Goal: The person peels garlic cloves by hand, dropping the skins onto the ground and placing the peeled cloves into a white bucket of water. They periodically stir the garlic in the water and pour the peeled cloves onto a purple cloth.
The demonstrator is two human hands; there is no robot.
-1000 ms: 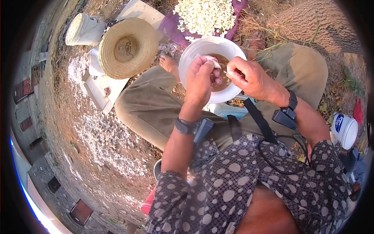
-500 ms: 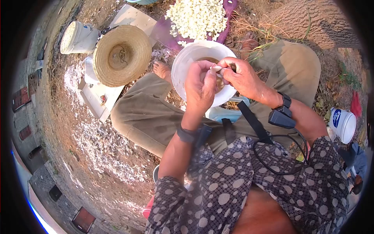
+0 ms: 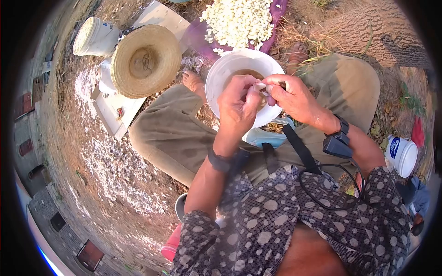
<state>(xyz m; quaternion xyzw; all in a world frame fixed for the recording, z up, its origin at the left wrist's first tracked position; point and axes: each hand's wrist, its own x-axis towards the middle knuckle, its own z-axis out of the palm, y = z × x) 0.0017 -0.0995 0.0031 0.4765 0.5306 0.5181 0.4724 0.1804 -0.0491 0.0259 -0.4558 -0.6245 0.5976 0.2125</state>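
Observation:
My left hand [image 3: 238, 102] pinches a white garlic clove [image 3: 260, 86] between thumb and fingers. Close against it, my right hand [image 3: 297, 97] is closed around a small knife, whose dark handle end [image 3: 282, 84] shows by the index finger. The blade is hidden by the fingers. Both hands hover over a white bucket [image 3: 214, 79] with brownish water in it, between my bent legs. Beyond the bucket, a heap of peeled garlic cloves [image 3: 239, 20] lies on a purple cloth [image 3: 197, 36].
A straw hat [image 3: 163, 60] rests at the left, near a lidded white bucket [image 3: 99, 39] and cardboard [image 3: 122, 108]. Garlic skins [image 3: 115, 170] litter the ground. A tree trunk [image 3: 373, 34] stands upper right; another white bucket [image 3: 403, 156] is at the right. A black cable [image 3: 324, 204] loops across my lap.
My fingers have shifted slightly around the clove, and the right hand's knife handle has turned a little. The whole view has moved slightly; both hands stay over the bucket.

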